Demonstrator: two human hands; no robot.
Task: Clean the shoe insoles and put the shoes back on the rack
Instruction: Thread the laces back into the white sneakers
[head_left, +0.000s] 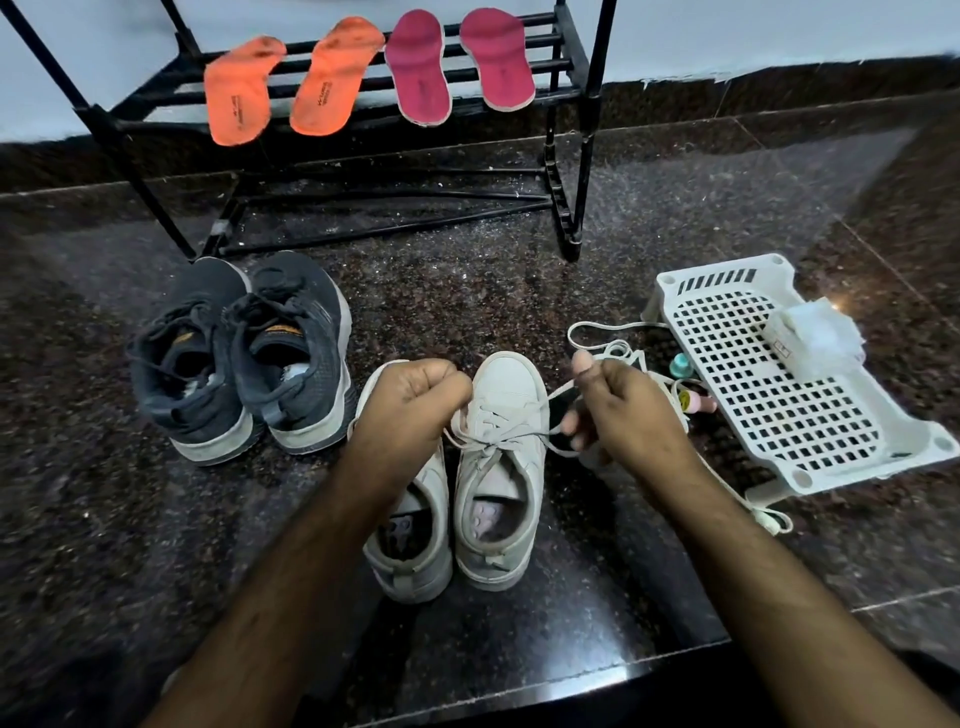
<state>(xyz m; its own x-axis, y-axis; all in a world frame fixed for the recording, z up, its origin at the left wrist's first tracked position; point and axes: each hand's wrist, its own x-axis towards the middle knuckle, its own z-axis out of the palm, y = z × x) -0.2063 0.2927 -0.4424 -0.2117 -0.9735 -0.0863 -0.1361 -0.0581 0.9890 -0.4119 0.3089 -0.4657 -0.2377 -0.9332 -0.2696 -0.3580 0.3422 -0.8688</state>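
Lower frame: 2 bare forearms, reaching up to frame centre over the dark granite floor (519, 301). Left hand (410, 400): fingers curled, pinching 1 end of the lace (498, 434) of the right-hand white shoe (501, 467). Right hand (623, 410): fingers curled round the other lace end, thumb raised. Lace drawn taut between both hands above the shoe's eyelets. Second white shoe (410, 535) just beside, touching, partly hidden by the left hand.

Step in hand, as judged: lacing or tying the white shoe. Next move: likely completing the knot without shifting the shoe, then carrying the pair to the rack (571, 156).

Upper frame: 2 orange insoles (291, 83) and 2 magenta insoles (457, 67) laid across the rack's upper bars, not yet back in any shoe. Centre left: 2 dark sneakers (239, 353) side by side. Right: white perforated tray (779, 395), inverted, carrying a pale packet. Loose white lace (613, 338) and small bottles between tray and right hand, near the working area; possible snag.
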